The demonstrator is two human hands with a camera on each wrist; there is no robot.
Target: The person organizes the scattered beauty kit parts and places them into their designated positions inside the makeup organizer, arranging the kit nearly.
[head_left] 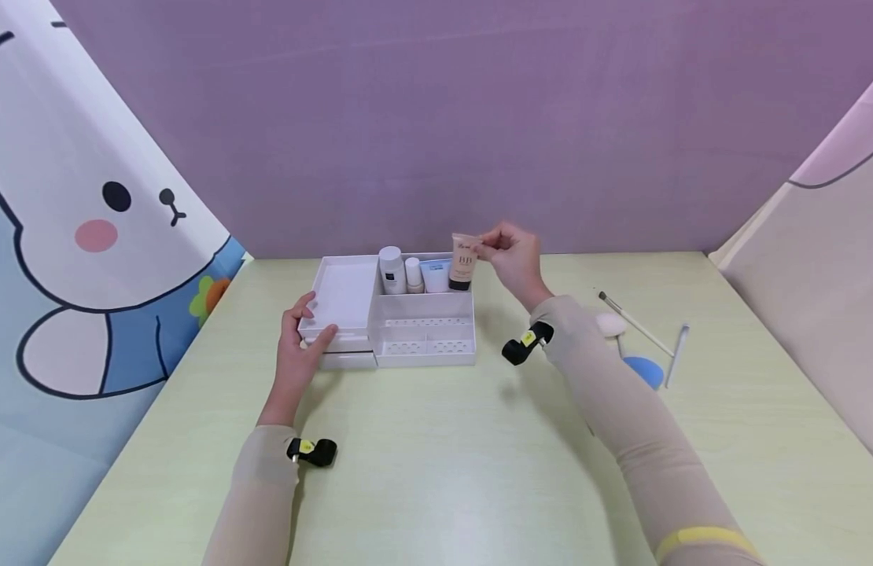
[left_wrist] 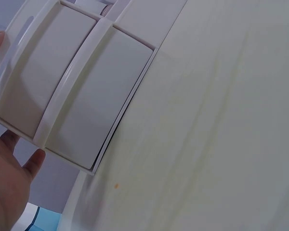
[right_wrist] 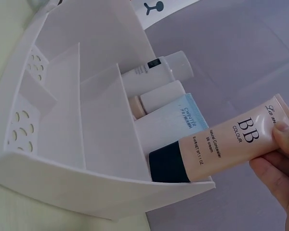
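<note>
My right hand [head_left: 513,259] pinches the crimped end of a beige BB cream tube [right_wrist: 226,139]. The tube's black cap points down into the back compartment of a white desktop organizer [head_left: 425,360], at its right end. Beside it in that compartment stand a blue-and-white tube [head_left: 436,275], a small bottle with a white cap [head_left: 414,275] and a larger white bottle [head_left: 392,271]. My left hand [head_left: 300,354] grips the organizer's left part, thumb on the front top edge and fingers along the left side. Two drawer fronts [left_wrist: 96,96] show below that thumb.
Right of the organizer, partly behind my right forearm, lie a makeup brush [head_left: 635,324], a white rounded item [head_left: 610,324], a blue round item [head_left: 645,371] and a thin pale stick [head_left: 677,355]. A purple backdrop [head_left: 436,126] rises behind the table [head_left: 422,464].
</note>
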